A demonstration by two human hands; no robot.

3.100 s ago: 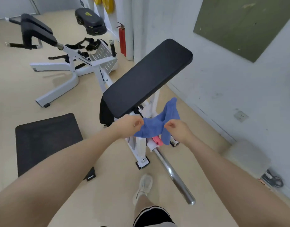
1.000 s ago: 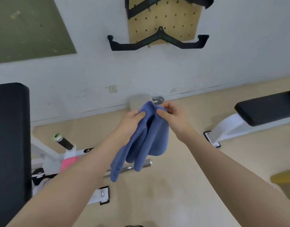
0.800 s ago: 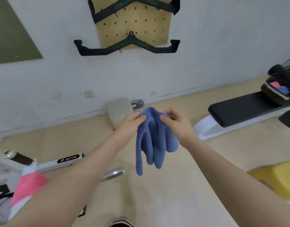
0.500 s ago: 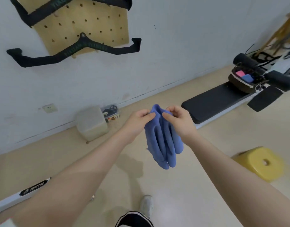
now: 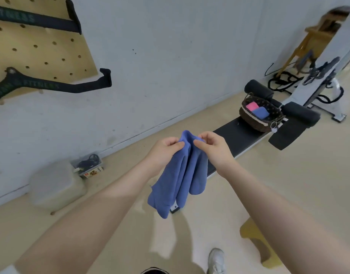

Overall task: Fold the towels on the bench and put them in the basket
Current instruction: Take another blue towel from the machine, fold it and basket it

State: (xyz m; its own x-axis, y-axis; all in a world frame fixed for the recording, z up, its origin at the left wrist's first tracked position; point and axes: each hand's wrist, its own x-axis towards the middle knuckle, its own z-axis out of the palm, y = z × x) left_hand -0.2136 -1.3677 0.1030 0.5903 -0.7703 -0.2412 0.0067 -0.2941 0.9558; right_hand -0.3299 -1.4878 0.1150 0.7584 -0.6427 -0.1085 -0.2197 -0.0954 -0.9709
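Note:
A blue towel [image 5: 180,175] hangs in loose folds in front of me, above the floor. My left hand [image 5: 164,151] pinches its top edge on the left and my right hand [image 5: 211,147] pinches the top edge on the right, the two hands close together. A dark woven basket [image 5: 257,121] stands on the far end of a flat black bench [image 5: 237,133] to the right. Inside the basket lie a folded pink towel [image 5: 252,106] and a folded blue towel [image 5: 260,113].
A yellow stool [image 5: 257,244] stands on the floor at lower right. A grey box [image 5: 55,184] and a small container sit by the wall at left. Black handles hang on a pegboard [image 5: 37,52]. My shoe [image 5: 215,260] is at the bottom.
I have turned right from the inclined bench, carrying the blue towel. The flat bench and the basket have come closer into view, and the towel hangs in narrower folds.

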